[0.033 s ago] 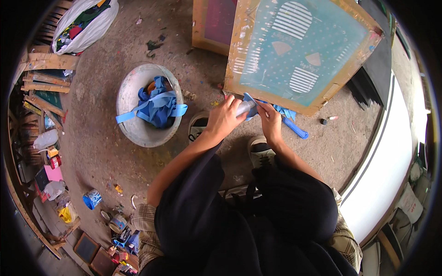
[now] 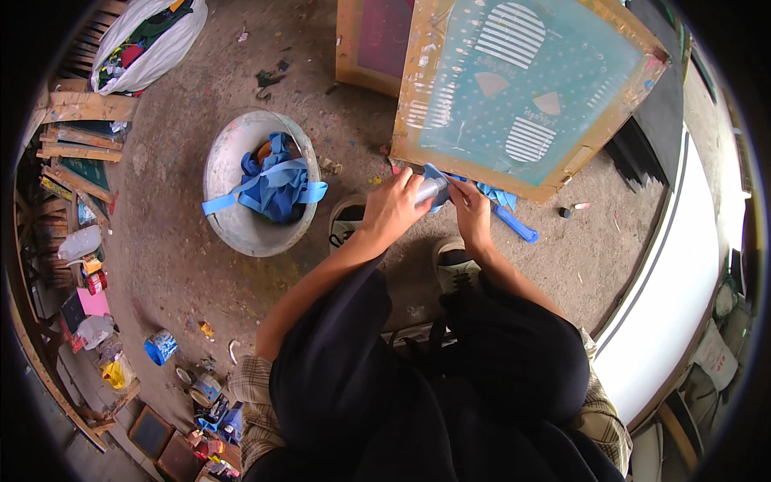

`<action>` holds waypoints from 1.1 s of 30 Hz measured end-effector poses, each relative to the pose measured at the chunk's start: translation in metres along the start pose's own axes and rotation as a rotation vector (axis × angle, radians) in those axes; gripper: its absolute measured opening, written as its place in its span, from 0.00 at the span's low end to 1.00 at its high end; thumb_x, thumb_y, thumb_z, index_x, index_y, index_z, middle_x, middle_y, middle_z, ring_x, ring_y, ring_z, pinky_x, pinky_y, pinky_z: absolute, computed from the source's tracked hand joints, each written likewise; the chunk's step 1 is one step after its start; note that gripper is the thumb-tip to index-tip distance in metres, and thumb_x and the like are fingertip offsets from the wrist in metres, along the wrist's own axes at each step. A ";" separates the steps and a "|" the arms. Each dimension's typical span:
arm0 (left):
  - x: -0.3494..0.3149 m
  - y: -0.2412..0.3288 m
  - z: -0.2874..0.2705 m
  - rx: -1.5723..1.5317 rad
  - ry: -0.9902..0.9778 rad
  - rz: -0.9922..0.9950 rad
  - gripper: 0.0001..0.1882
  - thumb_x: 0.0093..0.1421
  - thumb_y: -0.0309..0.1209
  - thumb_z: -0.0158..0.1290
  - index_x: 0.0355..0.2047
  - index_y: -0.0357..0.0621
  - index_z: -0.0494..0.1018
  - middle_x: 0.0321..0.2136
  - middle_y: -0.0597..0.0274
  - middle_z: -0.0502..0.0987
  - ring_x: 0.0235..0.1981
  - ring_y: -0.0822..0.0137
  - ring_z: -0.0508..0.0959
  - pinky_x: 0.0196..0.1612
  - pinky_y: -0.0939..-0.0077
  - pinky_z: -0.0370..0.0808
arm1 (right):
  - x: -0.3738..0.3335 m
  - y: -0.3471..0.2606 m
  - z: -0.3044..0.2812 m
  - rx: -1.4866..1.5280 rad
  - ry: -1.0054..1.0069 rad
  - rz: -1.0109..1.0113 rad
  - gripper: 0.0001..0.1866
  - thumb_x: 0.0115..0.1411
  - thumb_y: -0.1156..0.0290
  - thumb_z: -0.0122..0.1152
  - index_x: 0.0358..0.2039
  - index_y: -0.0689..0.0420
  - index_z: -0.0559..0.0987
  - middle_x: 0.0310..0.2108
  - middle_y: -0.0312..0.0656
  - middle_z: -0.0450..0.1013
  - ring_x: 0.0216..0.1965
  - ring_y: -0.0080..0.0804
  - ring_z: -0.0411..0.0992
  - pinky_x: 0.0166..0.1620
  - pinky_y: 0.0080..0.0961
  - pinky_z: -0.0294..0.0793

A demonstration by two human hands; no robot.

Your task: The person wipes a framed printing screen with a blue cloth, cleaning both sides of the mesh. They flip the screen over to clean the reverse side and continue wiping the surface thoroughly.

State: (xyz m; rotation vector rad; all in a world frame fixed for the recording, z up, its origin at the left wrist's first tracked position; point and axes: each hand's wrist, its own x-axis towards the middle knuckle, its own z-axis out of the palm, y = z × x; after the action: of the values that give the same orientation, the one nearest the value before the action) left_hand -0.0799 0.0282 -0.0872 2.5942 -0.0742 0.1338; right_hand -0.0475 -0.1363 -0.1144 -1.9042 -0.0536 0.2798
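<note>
Between my knees and the framed screen, my left hand [image 2: 392,207] closes around a translucent greyish cylinder [image 2: 430,190]; its kind is not clear. Beside it, my right hand [image 2: 471,210] has its fingers pinched together at the cylinder's right end, next to a blue strip [image 2: 434,172] sticking up there. Whatever lies between those fingers is too small to make out. Right of that hand, a blue-handled tool [image 2: 516,224] lies on the floor, near light blue cloth [image 2: 499,196] at the foot of the screen [image 2: 514,96].
A whitish bucket [image 2: 218,177] holding blue fabric strips [image 2: 279,189] stands to the left. A second framed screen [image 2: 381,40] leans behind the first. Wooden slats [image 2: 84,153] and paint cans [image 2: 161,347] line the left side; a white panel [image 2: 666,297] curves along the right.
My left hand and the cylinder have shifted very slightly to the right. Everything else stays in place.
</note>
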 end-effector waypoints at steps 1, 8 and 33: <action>0.000 0.001 -0.001 0.012 0.000 0.010 0.18 0.49 0.39 0.60 0.36 0.41 0.72 0.33 0.58 0.71 0.30 0.57 0.78 0.28 0.65 0.77 | 0.000 0.005 0.001 0.035 -0.009 0.056 0.12 0.60 0.73 0.55 0.44 0.60 0.79 0.37 0.47 0.77 0.39 0.33 0.75 0.44 0.24 0.70; 0.001 0.002 -0.005 0.076 -0.014 0.057 0.18 0.48 0.38 0.61 0.36 0.40 0.73 0.32 0.59 0.71 0.30 0.59 0.78 0.29 0.65 0.77 | -0.001 0.018 0.006 0.258 -0.051 0.204 0.13 0.61 0.71 0.54 0.45 0.61 0.78 0.37 0.44 0.78 0.39 0.25 0.73 0.45 0.23 0.70; -0.001 0.003 -0.003 0.028 0.002 0.061 0.17 0.47 0.35 0.62 0.34 0.42 0.70 0.31 0.61 0.70 0.30 0.63 0.78 0.31 0.69 0.76 | -0.002 0.000 0.003 0.455 -0.048 0.298 0.14 0.63 0.74 0.50 0.47 0.66 0.76 0.40 0.40 0.75 0.42 0.21 0.69 0.49 0.19 0.67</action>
State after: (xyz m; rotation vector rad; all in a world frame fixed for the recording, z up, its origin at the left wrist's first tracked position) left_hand -0.0817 0.0271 -0.0837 2.6208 -0.1515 0.1603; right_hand -0.0499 -0.1335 -0.1147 -1.4480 0.2449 0.4942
